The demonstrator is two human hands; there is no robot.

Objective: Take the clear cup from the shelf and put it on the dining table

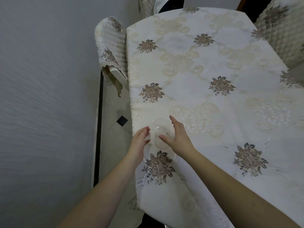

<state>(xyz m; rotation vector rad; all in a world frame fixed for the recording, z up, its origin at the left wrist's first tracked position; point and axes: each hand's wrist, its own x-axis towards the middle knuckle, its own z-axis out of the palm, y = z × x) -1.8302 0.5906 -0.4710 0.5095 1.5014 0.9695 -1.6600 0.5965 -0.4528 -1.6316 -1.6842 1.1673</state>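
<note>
Dining table [205, 63]: covered edge to edge by a white tablecloth [230, 122] with cream scrollwork and brown-grey embroidered flower clusters. Cloth hangs over the near and left edges. Clear cup [162, 134]: upright on the cloth near the left edge, towards the near corner, just beyond one flower cluster.

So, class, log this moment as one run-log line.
stage: placing | small clear plastic cup: upright on floral-clothed dining table, near left edge | left hand: open beside cup | right hand: open beside cup
</note>
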